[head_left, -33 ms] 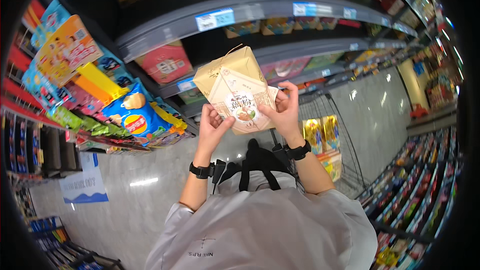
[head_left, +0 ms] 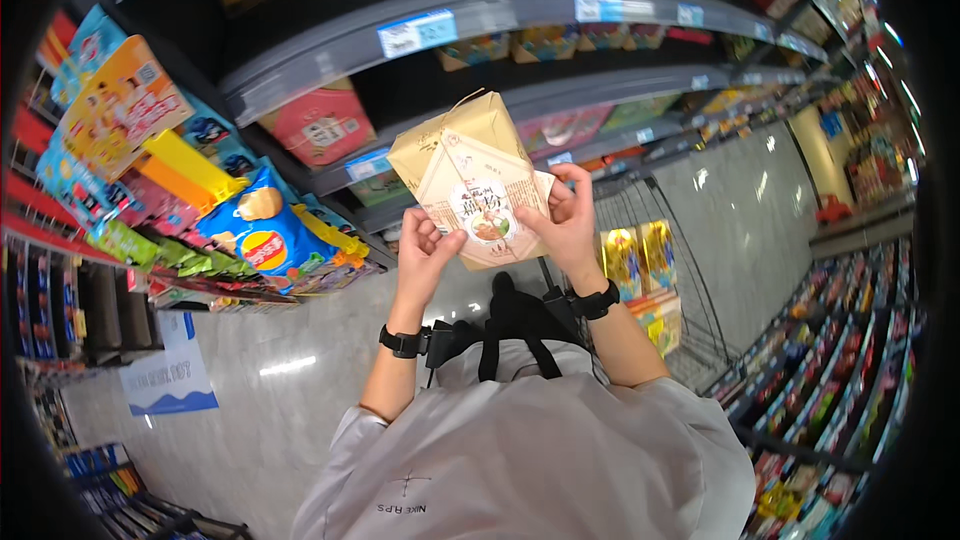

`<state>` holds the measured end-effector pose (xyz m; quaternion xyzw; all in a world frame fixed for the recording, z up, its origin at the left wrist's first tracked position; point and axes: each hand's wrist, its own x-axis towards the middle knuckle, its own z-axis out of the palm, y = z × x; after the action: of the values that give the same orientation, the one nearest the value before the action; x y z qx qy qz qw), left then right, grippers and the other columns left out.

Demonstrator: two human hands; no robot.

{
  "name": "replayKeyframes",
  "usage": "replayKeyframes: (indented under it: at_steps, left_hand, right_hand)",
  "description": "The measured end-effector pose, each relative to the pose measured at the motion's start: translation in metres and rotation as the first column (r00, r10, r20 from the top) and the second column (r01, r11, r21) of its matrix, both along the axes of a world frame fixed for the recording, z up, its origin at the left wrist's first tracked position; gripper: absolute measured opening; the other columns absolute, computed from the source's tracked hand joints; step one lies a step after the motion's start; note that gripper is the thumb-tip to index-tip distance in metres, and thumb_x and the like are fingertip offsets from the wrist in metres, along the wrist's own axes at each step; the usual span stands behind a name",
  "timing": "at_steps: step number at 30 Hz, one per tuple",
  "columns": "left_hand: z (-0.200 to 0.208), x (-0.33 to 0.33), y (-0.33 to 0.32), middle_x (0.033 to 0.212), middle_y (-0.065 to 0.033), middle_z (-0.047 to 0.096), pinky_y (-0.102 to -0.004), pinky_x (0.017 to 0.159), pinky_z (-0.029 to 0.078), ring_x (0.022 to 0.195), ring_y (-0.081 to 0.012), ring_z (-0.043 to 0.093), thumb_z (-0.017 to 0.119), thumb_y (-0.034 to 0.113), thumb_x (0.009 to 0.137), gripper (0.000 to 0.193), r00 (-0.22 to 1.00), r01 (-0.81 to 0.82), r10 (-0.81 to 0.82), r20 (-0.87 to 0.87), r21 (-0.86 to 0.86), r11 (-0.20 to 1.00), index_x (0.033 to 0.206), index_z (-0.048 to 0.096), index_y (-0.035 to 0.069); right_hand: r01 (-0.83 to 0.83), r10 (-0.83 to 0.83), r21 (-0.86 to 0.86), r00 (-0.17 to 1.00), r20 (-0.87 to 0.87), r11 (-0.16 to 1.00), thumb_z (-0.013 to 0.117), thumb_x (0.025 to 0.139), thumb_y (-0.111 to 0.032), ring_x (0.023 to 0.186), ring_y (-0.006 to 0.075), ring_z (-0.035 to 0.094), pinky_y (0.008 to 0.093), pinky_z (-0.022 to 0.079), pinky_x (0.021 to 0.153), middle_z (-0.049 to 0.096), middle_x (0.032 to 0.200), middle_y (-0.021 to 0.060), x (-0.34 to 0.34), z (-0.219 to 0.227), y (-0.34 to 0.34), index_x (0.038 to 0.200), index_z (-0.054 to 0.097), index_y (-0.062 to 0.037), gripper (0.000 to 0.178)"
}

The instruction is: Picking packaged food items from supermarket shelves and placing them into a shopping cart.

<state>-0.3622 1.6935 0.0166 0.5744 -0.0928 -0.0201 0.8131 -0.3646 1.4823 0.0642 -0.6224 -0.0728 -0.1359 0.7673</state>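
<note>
Between both hands I hold a tan paper-wrapped food package in front of my chest. It is boxy, tied with thin string, with a pale pointed front flap and a picture of a bowl of food. My left hand grips its lower left edge, the thumb on the front. My right hand pinches the right side, thumb on the front, beside a small pale paper corner that sticks out. The package's back and the fingertips behind it are hidden.
Shelves with a grey edge stand ahead, holding boxed goods such as a red box. Hanging snack bags, among them a blue chip bag, are at left. A wire shopping cart with golden packages is at right.
The shelves and snack rack have shifted slightly left in the picture. My hands and the package keep nearly the same place and grip.
</note>
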Motion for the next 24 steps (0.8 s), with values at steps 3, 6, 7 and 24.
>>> replayKeyframes:
  at_steps: [3,6,7,24]
  left_hand:
    - [-0.008,-0.013,-0.021,0.122,-0.0153,0.063,-0.0292,0.095,0.049,0.110,-0.0160,0.061,0.069,-0.001,0.088,0.060,0.981,0.062,-0.089,-0.171,-0.159,0.985,0.137,0.035,0.001]
    - [-0.008,-0.023,-0.044,0.122,-0.0167,0.064,-0.0287,0.094,0.050,0.110,-0.0168,0.062,0.066,-0.002,0.089,0.059,0.967,0.081,-0.127,-0.222,-0.205,0.975,0.138,0.034,0.001]
    - [-0.007,-0.026,-0.050,0.123,-0.0173,0.064,-0.0290,0.095,0.050,0.110,-0.0176,0.063,0.067,-0.001,0.089,0.058,0.965,0.077,-0.125,-0.231,-0.210,0.975,0.138,0.035,0.000]
    - [-0.025,-0.069,-0.245,0.116,-0.0120,0.067,-0.0283,0.087,0.052,0.103,-0.0177,0.065,0.074,0.009,0.086,0.051,0.789,0.371,-0.239,-0.565,0.130,0.920,0.129,0.048,-0.001]
  right_hand:
    - [0.067,-0.061,0.074,0.995,-0.085,0.995,0.077,0.079,0.002,0.109,0.0209,0.063,0.0335,0.052,0.092,0.064,0.118,0.0173,-0.025,-0.014,-0.012,0.129,0.037,-0.0020,0.064]
    - [0.169,-0.159,0.053,0.975,-0.155,0.984,0.074,0.083,0.001,0.109,0.0200,0.063,0.0325,0.053,0.090,0.064,0.119,0.0183,-0.049,-0.021,-0.028,0.127,0.041,-0.0015,0.055]
    - [0.204,-0.185,0.093,0.965,-0.184,0.974,0.074,0.083,0.000,0.108,0.0201,0.063,0.0322,0.053,0.090,0.064,0.119,0.0177,-0.056,-0.023,-0.033,0.127,0.042,-0.0017,0.055]
    - [0.561,-0.398,0.236,0.772,-0.496,0.794,0.069,0.094,-0.024,0.090,0.0157,0.067,0.0274,0.054,0.075,0.068,0.105,0.0147,-0.170,-0.112,-0.191,0.128,0.051,0.0052,0.048]
